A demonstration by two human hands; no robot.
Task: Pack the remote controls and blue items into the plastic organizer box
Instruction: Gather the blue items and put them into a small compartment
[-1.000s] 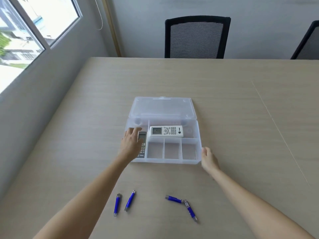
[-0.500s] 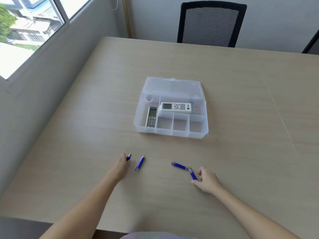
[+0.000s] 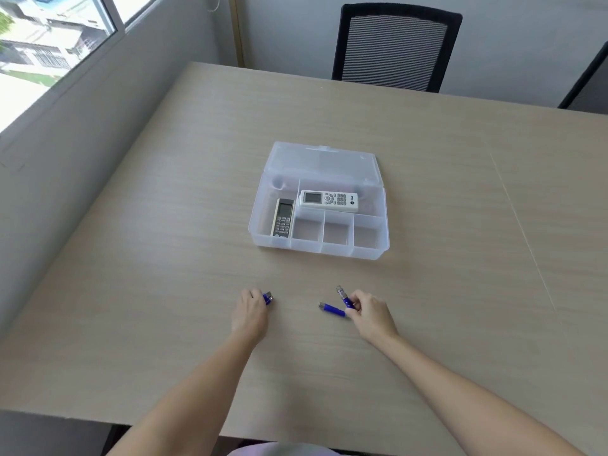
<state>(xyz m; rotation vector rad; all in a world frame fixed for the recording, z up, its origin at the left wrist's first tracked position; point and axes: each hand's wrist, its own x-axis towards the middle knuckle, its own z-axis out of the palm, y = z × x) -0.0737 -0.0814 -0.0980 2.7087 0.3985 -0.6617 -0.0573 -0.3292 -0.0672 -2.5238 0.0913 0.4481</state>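
The clear plastic organizer box (image 3: 260, 236) lies open at the table's middle, lid folded back. A dark grey remote (image 3: 282, 217) rests in its left compartment and a white remote (image 3: 327, 201) in the long rear one; three small front compartments hold nothing. My left hand (image 3: 250, 312) is closed around blue lighters (image 3: 268, 297), whose silver tips poke out; how many it holds is hidden. My right hand (image 3: 370, 312) pinches one blue lighter (image 3: 344, 297), lifted at an angle. Another blue lighter (image 3: 332, 309) lies on the table touching my right fingers.
A black mesh chair (image 3: 394, 47) stands at the table's far edge, a second chair (image 3: 589, 83) at the far right. A grey wall with a window (image 3: 49, 37) runs along the left. The table's near edge (image 3: 98, 419) is close to my body.
My left hand closed over both lighters on the left, gathering them. My right hand picked up one of the right pair and tilted it upward. The view moved nearer the table.
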